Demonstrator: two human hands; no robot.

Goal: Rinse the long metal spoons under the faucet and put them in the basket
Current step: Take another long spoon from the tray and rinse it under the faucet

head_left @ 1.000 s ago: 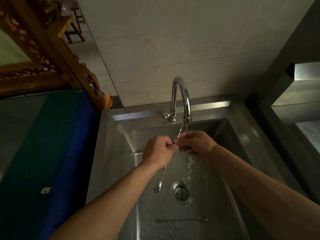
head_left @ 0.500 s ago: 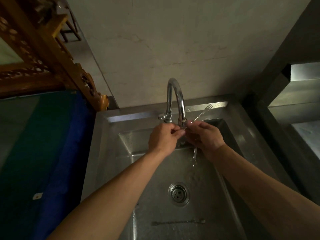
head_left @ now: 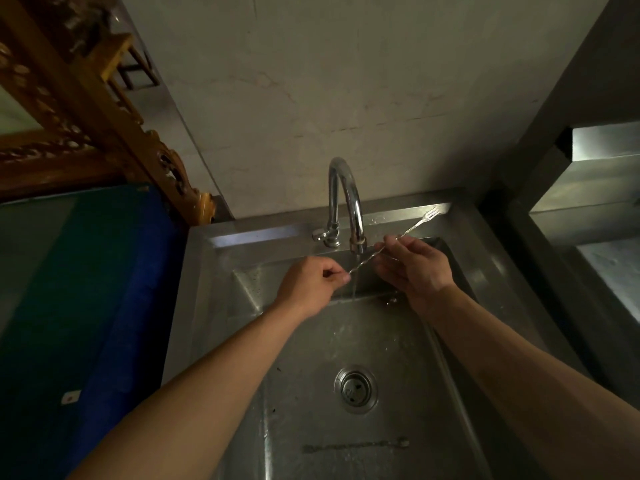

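Note:
A long thin metal spoon point(head_left: 410, 230) with a twisted stem and a small forked end lies almost level across the running water under the chrome faucet point(head_left: 346, 199). My left hand point(head_left: 313, 284) pinches its near end with thumb and forefinger. My right hand point(head_left: 414, 268) holds the stem further along, and the forked tip sticks out past it toward the sink's back rim. A second long twisted spoon point(head_left: 356, 445) lies flat on the bottom of the steel sink point(head_left: 207, 289), near the front. No basket is in view.
The round drain point(head_left: 356, 389) sits in the middle of the basin. A blue and green cloth-covered surface point(head_left: 86, 289) lies to the left below a carved wooden frame point(head_left: 104, 109). A steel counter point(head_left: 609, 271) stands to the right. The wall is close behind the faucet.
The spoon went from hanging down in the left hand to lying level under the stream. My hands have drawn apart along its stem, the right sliding toward the forked end.

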